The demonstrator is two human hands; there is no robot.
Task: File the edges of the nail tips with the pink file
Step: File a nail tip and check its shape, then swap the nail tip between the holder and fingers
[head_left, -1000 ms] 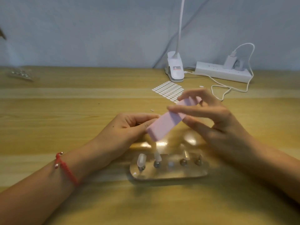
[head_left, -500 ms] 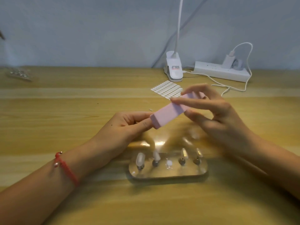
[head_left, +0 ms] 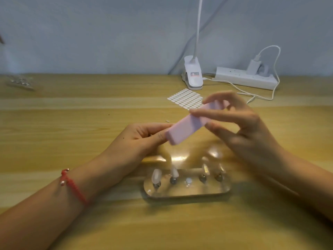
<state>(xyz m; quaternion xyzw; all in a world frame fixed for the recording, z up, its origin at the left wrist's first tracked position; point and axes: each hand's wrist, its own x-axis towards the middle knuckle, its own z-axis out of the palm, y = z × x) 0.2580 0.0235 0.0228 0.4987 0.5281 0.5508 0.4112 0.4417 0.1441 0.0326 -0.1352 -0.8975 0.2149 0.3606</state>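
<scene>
The right grip (head_left: 239,127) is pinching the far end of the pink file (head_left: 187,127) between thumb and fingers, holding it in the air above the bench (head_left: 72,114). The file's long axis is slanting from the right grip down toward the left grip (head_left: 144,136). That grip's thumb and forefinger are curling together against the file's lower end. What they are pinching is hidden, probably a nail tip, since the middle post of the clear stand (head_left: 187,193) is standing bare. The stand is lying below both grips, carrying four nail tips (head_left: 156,175) upright. The coming stroke likely turns on the file's lower end, nearest the left grip.
</scene>
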